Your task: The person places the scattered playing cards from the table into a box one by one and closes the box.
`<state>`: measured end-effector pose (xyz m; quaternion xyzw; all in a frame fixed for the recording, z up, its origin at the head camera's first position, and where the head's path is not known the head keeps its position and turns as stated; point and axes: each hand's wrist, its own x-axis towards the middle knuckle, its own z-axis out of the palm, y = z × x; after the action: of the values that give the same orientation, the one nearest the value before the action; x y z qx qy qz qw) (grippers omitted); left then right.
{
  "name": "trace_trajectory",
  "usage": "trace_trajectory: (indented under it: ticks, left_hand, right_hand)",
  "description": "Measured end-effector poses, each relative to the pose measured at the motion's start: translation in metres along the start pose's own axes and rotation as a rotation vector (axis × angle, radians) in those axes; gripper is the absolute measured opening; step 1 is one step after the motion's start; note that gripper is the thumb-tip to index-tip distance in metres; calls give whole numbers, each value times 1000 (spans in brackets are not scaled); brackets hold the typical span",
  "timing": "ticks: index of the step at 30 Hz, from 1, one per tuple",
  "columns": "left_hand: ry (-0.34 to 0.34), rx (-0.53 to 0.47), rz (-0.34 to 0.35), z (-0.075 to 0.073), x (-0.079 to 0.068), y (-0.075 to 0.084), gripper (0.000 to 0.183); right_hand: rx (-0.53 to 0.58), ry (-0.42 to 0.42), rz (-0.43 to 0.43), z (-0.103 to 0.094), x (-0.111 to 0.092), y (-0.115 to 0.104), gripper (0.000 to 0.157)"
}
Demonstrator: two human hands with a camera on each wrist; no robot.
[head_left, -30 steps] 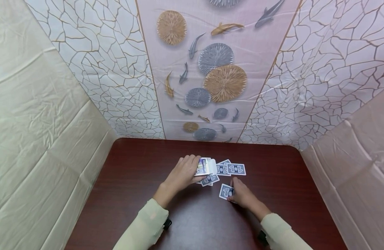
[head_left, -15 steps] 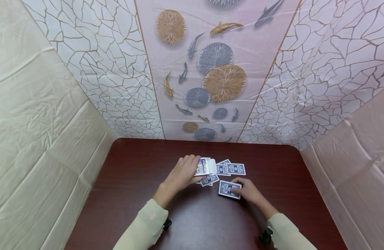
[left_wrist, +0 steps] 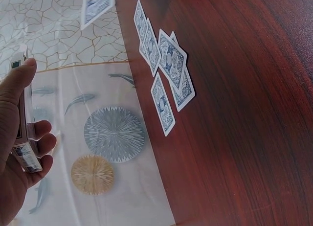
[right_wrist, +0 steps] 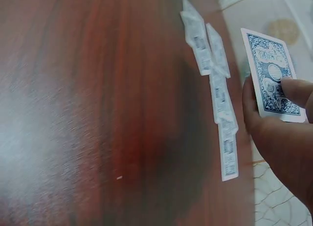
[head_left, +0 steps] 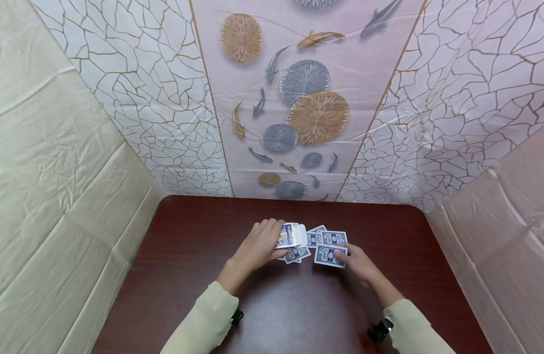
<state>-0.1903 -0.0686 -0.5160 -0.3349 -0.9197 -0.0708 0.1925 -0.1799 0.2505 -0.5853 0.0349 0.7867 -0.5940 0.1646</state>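
In the head view my left hand [head_left: 257, 247] grips a small card box [head_left: 287, 235], its white flap raised toward the right. The left wrist view catches the box [left_wrist: 27, 158] between thumb and curled fingers. My right hand [head_left: 361, 265] pinches a blue-backed playing card [head_left: 327, 255], thumb on the patterned back. From the right wrist that card [right_wrist: 268, 74] stands lifted above the table, tilted. Several more blue-backed cards [head_left: 335, 238] lie behind it, overlapping in a row. Others [head_left: 296, 255] lie partly under the box and left hand.
The dark red-brown table [head_left: 280, 314] has a glossy top. A patterned cloth [head_left: 294, 123] with fish and round shapes hangs behind its back edge. Pale cloth walls [head_left: 77, 221] rise on both sides.
The right hand has raised the playing card off the tabletop and moved it up and right, toward the row of cards. My left hand has kept the box in place.
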Motion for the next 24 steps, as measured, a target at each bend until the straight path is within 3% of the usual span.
trace_trajectory:
  ticks: [11, 21, 24]
  left_hand:
    - [17, 6, 7, 0, 2, 1, 74]
    - [-7, 1, 4, -1, 3, 4, 74]
    - [-9, -7, 5, 0, 3, 5, 74]
  right_hand:
    - [208, 36, -12, -12, -12, -48, 44]
    - [320, 36, -37, -9, -18, -77, 39]
    - [294, 22, -58, -4, -20, -85, 41]
